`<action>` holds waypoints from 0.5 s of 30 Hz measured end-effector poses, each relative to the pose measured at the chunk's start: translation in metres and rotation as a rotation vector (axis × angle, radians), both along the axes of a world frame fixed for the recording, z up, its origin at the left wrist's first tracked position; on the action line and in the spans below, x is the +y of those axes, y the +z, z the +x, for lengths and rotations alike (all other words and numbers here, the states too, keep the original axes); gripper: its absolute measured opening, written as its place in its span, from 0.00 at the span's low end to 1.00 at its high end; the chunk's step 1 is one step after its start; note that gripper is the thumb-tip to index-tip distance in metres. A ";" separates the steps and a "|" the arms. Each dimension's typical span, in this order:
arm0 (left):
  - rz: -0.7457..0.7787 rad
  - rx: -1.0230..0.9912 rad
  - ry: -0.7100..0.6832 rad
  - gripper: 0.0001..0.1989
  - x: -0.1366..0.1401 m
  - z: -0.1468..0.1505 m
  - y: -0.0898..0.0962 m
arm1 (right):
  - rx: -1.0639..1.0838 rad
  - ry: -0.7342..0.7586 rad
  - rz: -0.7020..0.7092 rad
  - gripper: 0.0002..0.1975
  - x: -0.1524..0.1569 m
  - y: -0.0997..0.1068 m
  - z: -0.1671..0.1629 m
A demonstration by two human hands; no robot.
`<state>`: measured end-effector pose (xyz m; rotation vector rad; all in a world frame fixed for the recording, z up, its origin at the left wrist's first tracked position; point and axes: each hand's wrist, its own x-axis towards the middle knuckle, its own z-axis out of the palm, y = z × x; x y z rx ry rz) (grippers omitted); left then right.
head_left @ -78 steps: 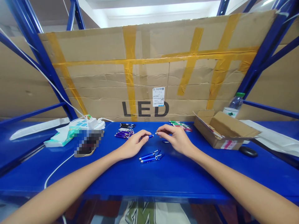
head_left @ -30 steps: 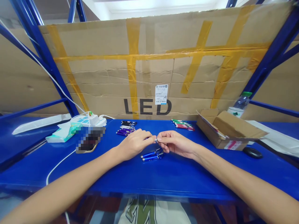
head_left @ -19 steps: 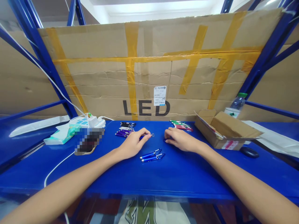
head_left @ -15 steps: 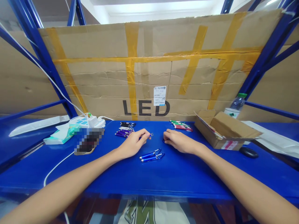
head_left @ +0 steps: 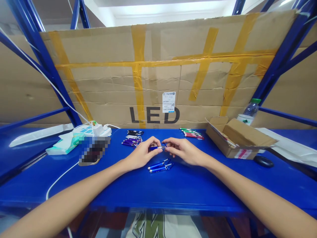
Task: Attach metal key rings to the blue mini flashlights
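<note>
My left hand (head_left: 143, 152) pinches a small blue penlight (head_left: 154, 148), with its metal end pointing right. Fingers of my right hand (head_left: 185, 150) close on a blue carabiner clip (head_left: 164, 145) at that end; whether the two are joined is too small to tell. Just below my hands, two blue penlights with clips (head_left: 158, 169) lie side by side on the blue table (head_left: 148, 191). Left of my left hand is a group of purple, silver and black penlights (head_left: 129, 142). Green and red penlights (head_left: 192, 134) lie behind my right hand.
An open cardboard box (head_left: 223, 142) stands at right, near a black mouse (head_left: 264, 161) and a green-capped bottle (head_left: 250, 112). At left are a phone (head_left: 95, 151), a tissue pack (head_left: 64, 144) and a white power strip (head_left: 105, 130). A large cardboard sheet (head_left: 111, 86) backs the table.
My right hand has moved left with the clip and meets the penlight in my left hand. The penlight shows more between my left fingers. Penlights on the table stay put.
</note>
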<state>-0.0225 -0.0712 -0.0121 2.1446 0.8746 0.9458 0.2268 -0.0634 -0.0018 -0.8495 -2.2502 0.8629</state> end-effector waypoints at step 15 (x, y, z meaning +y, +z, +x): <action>0.016 -0.040 0.001 0.10 -0.005 0.004 -0.001 | -0.084 -0.005 0.565 0.13 -0.009 -0.001 -0.002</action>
